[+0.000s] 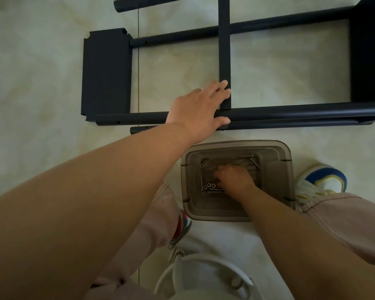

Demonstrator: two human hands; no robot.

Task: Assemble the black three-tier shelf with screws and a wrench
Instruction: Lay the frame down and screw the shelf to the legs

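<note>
black shelf frame (268,114) lying on floor | screws (210,188) loose in tub

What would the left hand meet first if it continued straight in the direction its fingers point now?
The left hand points away and rightward, and its fingertips already touch the upright black panel. Going on, it would press against that panel first; past it only bare floor shows, though depth is hard to judge.

Head cam, steep down, close on floor (41,61)
</note>
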